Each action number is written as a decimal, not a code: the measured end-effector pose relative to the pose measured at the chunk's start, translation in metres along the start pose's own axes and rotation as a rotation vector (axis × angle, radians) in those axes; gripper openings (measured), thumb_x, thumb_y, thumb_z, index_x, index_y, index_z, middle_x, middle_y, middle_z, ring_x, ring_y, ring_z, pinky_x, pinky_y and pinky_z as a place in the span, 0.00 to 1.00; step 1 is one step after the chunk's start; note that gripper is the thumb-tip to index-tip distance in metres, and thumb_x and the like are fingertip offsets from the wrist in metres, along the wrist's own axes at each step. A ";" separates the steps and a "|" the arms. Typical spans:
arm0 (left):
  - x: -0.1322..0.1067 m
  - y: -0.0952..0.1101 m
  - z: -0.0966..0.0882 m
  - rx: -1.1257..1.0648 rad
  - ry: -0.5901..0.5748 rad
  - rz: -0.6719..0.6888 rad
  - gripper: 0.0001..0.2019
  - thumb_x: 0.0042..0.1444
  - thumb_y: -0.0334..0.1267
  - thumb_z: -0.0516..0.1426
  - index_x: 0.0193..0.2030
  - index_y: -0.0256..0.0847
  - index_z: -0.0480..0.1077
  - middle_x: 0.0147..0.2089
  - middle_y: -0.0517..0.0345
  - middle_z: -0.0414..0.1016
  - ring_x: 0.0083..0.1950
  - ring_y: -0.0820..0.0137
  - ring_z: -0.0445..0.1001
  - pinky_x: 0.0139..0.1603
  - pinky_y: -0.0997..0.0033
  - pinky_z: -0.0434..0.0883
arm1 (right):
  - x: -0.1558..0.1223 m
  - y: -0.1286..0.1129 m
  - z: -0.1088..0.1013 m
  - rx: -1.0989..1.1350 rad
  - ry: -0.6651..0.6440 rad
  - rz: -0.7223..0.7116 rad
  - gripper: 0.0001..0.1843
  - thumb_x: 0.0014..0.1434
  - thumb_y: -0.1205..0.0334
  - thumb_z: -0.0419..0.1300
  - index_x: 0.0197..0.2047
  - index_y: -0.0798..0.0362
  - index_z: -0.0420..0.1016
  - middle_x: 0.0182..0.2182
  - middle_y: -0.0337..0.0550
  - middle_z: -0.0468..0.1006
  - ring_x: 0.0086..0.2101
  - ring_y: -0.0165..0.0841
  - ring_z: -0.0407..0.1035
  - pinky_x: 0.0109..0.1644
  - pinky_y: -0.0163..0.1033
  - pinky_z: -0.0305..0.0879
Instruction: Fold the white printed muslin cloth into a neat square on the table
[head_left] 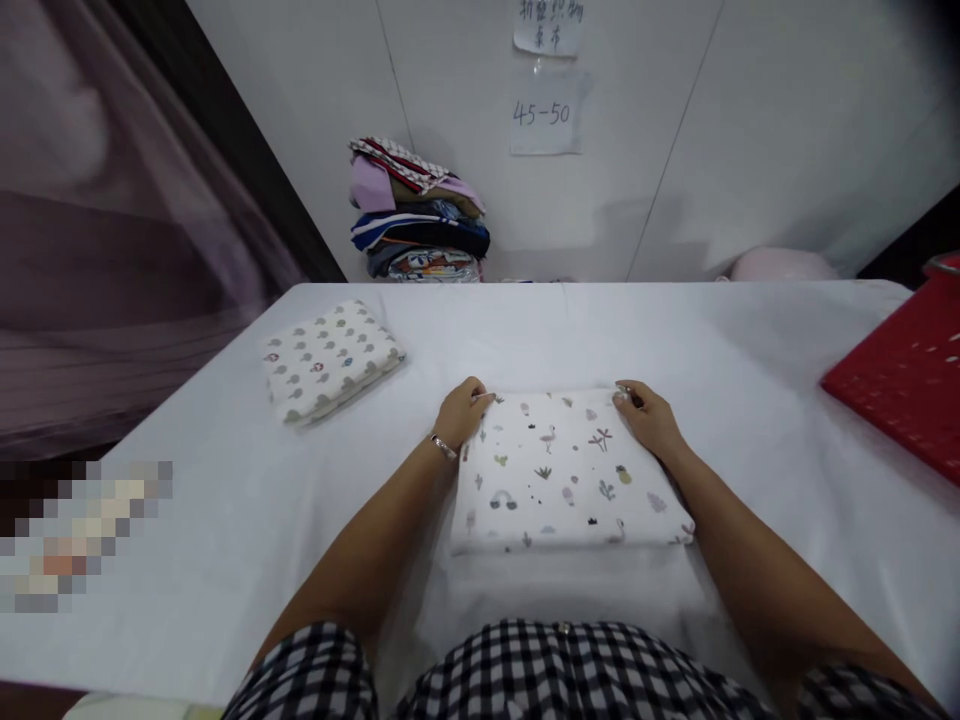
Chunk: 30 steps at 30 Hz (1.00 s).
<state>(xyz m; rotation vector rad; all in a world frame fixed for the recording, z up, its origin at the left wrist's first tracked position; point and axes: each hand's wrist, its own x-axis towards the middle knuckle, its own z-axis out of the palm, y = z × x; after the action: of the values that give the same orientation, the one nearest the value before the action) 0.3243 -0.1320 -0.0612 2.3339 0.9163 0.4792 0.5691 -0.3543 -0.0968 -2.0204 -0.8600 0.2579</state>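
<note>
A folded white cloth printed with small flamingos, plants and rainbows lies flat on the white table in front of me. My left hand grips its far left corner with fingers curled. My right hand pinches its far right corner. A second folded cloth, white with grey tree shapes, rests apart at the left rear of the table.
A red perforated basket sits at the table's right edge. A stack of folded clothes stands against the white wall behind the table, under paper notes. A dark curtain hangs at the left.
</note>
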 end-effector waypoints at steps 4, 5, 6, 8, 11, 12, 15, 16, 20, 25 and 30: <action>-0.001 -0.004 0.006 -0.076 0.055 -0.021 0.07 0.54 0.43 0.52 0.33 0.42 0.66 0.35 0.60 0.72 0.38 0.70 0.69 0.40 0.71 0.65 | 0.002 0.002 0.001 -0.008 -0.001 -0.006 0.23 0.51 0.49 0.55 0.47 0.52 0.71 0.34 0.41 0.74 0.32 0.33 0.66 0.40 0.39 0.64; -0.003 -0.005 0.006 -0.085 0.076 -0.035 0.08 0.53 0.43 0.53 0.35 0.42 0.67 0.38 0.59 0.72 0.41 0.69 0.69 0.42 0.71 0.65 | 0.002 0.002 0.001 -0.025 0.013 -0.017 0.23 0.51 0.49 0.55 0.47 0.52 0.71 0.36 0.43 0.74 0.34 0.33 0.66 0.41 0.40 0.64; -0.006 -0.006 0.005 -0.087 0.095 -0.059 0.11 0.53 0.44 0.54 0.39 0.41 0.67 0.42 0.57 0.72 0.43 0.68 0.69 0.44 0.70 0.65 | 0.001 0.002 0.001 -0.045 0.022 -0.029 0.23 0.51 0.49 0.55 0.48 0.53 0.71 0.39 0.45 0.74 0.35 0.34 0.66 0.42 0.42 0.64; -0.012 -0.007 0.002 -0.068 0.118 -0.143 0.19 0.51 0.48 0.55 0.46 0.41 0.66 0.48 0.53 0.71 0.46 0.66 0.70 0.46 0.68 0.66 | 0.001 0.002 0.000 -0.086 0.016 -0.047 0.24 0.51 0.50 0.54 0.49 0.52 0.71 0.45 0.47 0.73 0.38 0.36 0.67 0.45 0.44 0.64; -0.022 -0.006 -0.006 -0.027 0.056 -0.281 0.29 0.47 0.55 0.57 0.52 0.41 0.63 0.49 0.49 0.72 0.45 0.62 0.71 0.43 0.67 0.66 | 0.000 -0.003 -0.002 -0.127 -0.046 -0.055 0.27 0.54 0.49 0.53 0.55 0.50 0.67 0.50 0.47 0.71 0.45 0.39 0.66 0.51 0.46 0.61; -0.025 -0.005 -0.009 -0.022 0.017 -0.307 0.29 0.46 0.56 0.57 0.52 0.41 0.64 0.48 0.49 0.73 0.44 0.62 0.72 0.42 0.67 0.66 | 0.000 -0.005 -0.003 -0.138 -0.066 -0.061 0.28 0.54 0.48 0.54 0.56 0.49 0.66 0.51 0.46 0.70 0.47 0.40 0.65 0.53 0.47 0.60; -0.028 0.002 -0.014 -0.008 -0.073 -0.354 0.25 0.45 0.56 0.58 0.45 0.40 0.67 0.45 0.48 0.74 0.43 0.60 0.72 0.38 0.68 0.66 | -0.001 -0.012 -0.007 -0.167 -0.109 -0.071 0.31 0.53 0.48 0.55 0.58 0.49 0.64 0.52 0.47 0.70 0.49 0.43 0.64 0.53 0.47 0.60; -0.028 0.005 -0.015 -0.001 -0.083 -0.368 0.24 0.46 0.55 0.58 0.43 0.39 0.67 0.45 0.48 0.74 0.43 0.60 0.72 0.38 0.68 0.66 | -0.002 -0.013 -0.007 -0.173 -0.116 -0.065 0.30 0.53 0.48 0.56 0.58 0.49 0.64 0.51 0.47 0.71 0.48 0.43 0.65 0.52 0.47 0.61; -0.023 0.011 -0.013 -0.008 -0.062 -0.392 0.18 0.46 0.51 0.58 0.37 0.38 0.66 0.42 0.49 0.75 0.42 0.62 0.72 0.38 0.68 0.65 | -0.006 -0.013 -0.007 -0.131 -0.082 -0.058 0.27 0.52 0.50 0.56 0.55 0.48 0.66 0.44 0.45 0.74 0.40 0.39 0.67 0.46 0.45 0.64; -0.009 0.012 -0.004 -0.105 -0.004 -0.375 0.17 0.44 0.45 0.61 0.38 0.39 0.65 0.38 0.53 0.74 0.39 0.65 0.71 0.38 0.69 0.66 | 0.001 -0.007 -0.004 0.133 0.033 -0.065 0.27 0.48 0.50 0.59 0.51 0.51 0.69 0.37 0.42 0.74 0.33 0.34 0.66 0.40 0.41 0.65; 0.029 0.022 0.012 -0.291 0.066 -0.351 0.19 0.45 0.44 0.61 0.41 0.37 0.66 0.43 0.51 0.74 0.41 0.68 0.71 0.41 0.71 0.66 | 0.020 0.001 -0.011 0.272 0.221 0.082 0.34 0.44 0.50 0.62 0.55 0.53 0.66 0.44 0.47 0.72 0.35 0.35 0.68 0.41 0.42 0.66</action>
<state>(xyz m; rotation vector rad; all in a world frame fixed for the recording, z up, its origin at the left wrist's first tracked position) 0.3620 -0.1297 -0.0532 1.8584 1.1740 0.5064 0.5894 -0.3488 -0.0880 -1.7915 -0.5719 0.1820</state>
